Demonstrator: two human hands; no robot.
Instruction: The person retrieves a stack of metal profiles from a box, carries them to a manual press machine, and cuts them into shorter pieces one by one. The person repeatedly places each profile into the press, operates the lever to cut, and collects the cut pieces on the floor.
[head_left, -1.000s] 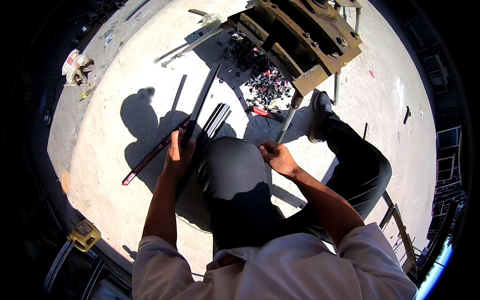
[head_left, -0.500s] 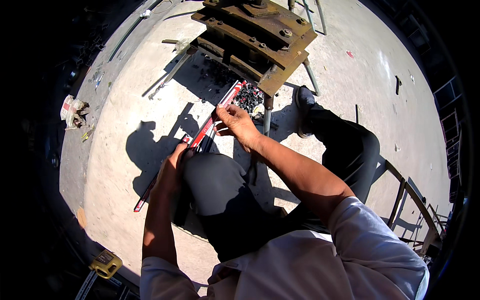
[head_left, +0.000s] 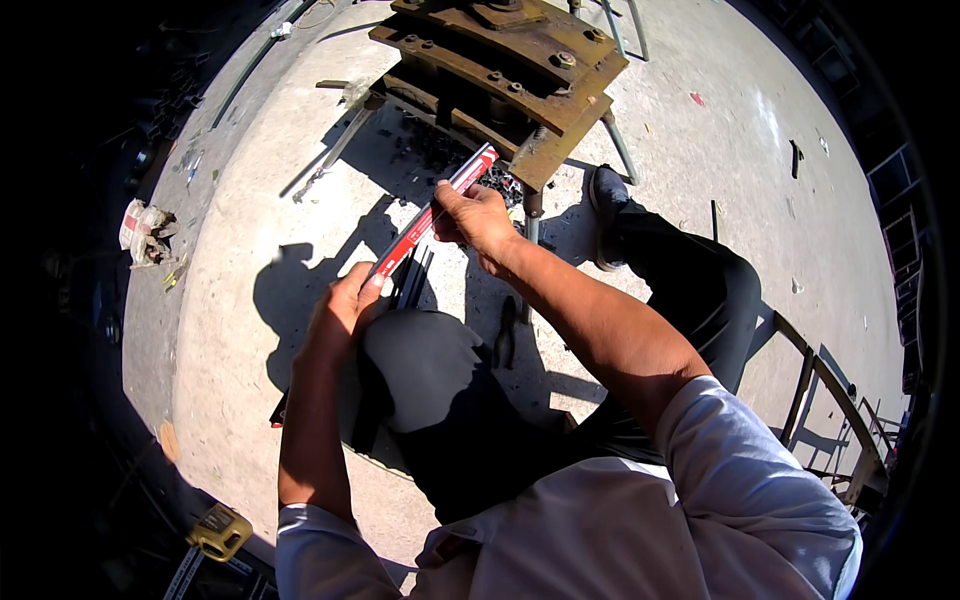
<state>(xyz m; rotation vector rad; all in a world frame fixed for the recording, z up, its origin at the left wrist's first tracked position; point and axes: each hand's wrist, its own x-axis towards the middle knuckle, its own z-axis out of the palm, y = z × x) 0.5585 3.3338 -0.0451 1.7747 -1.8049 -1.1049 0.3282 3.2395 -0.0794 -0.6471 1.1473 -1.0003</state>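
Note:
A long, narrow profile strip point(head_left: 408, 243) with red and white printed film on its face runs slantwise in front of me. My left hand point(head_left: 343, 302) is closed around its nearer part, above my left knee. Farther along, my right hand point(head_left: 478, 222) grips it with the thumb on top. The strip's far end reaches up beside the front edge of a rusty metal press point(head_left: 520, 130). Other dark, slim profiles point(head_left: 412, 282) show beneath the strip, beside the knee. A dark hand tool, seemingly pliers point(head_left: 505, 335), lies in shadow right of that knee.
Small black scraps point(head_left: 500, 182) are heaped under the press, which stands on metal legs point(head_left: 533, 232). A crumpled bag point(head_left: 148, 232) lies at the left and a yellow jug point(head_left: 220, 530) at the lower left. A curved metal frame point(head_left: 818, 385) stands at the right.
The strip's far end has risen slightly, and its red face shows more broadly. My left hand has shifted a little left; my right fingers are curled closer around the strip.

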